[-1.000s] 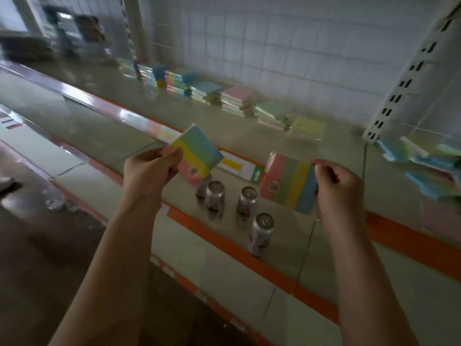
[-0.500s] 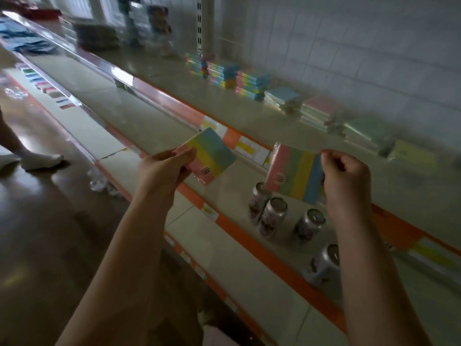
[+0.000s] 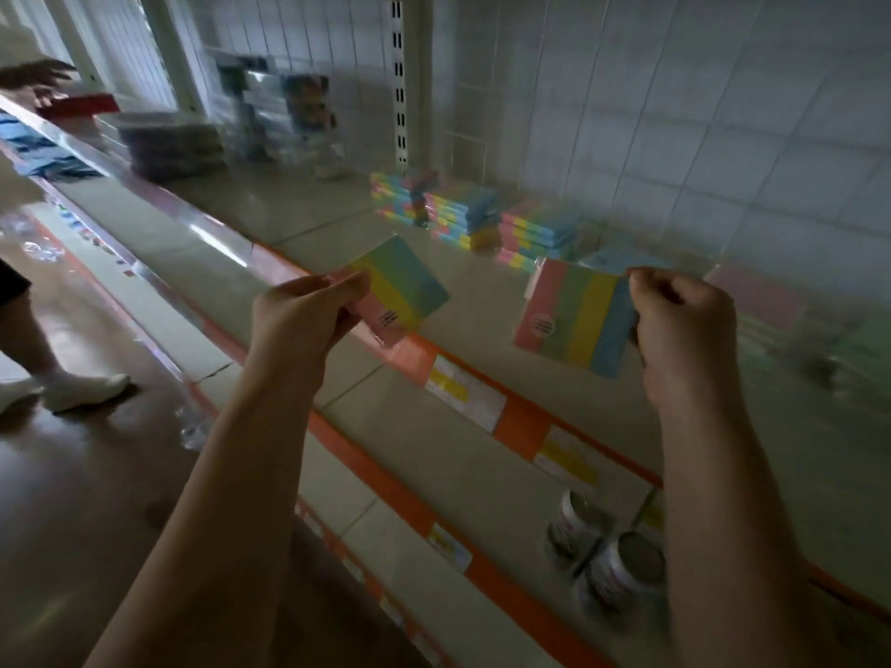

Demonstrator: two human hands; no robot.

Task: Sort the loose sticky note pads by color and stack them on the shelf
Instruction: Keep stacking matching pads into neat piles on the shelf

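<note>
My left hand (image 3: pixel 301 313) grips a striped sticky note pad (image 3: pixel 402 291) with pink, yellow and blue-green bands, tilted, above the shelf's front edge. My right hand (image 3: pixel 684 325) pinches a second striped pad (image 3: pixel 573 323) of pink, green, yellow and blue by its right side. Both pads hang in front of the upper shelf (image 3: pixel 318 233). Behind them stand stacks of multicoloured pads (image 3: pixel 458 216) on that shelf. Pink (image 3: pixel 757 296) and green (image 3: pixel 863 349) pads lie blurred to the right.
An orange price rail (image 3: pixel 520 426) runs along the shelf front. Metal cans (image 3: pixel 612 566) stand on the lower shelf at bottom right. Packaged goods (image 3: pixel 173 147) sit far left on the upper shelf. Another person's leg and white shoe (image 3: pixel 82 385) are on the floor at left.
My view has swung left and moved closer to the shelf. Both hands kept hold of their pads and now sit higher, level with the multicoloured stacks. The cans have dropped to the bottom right.
</note>
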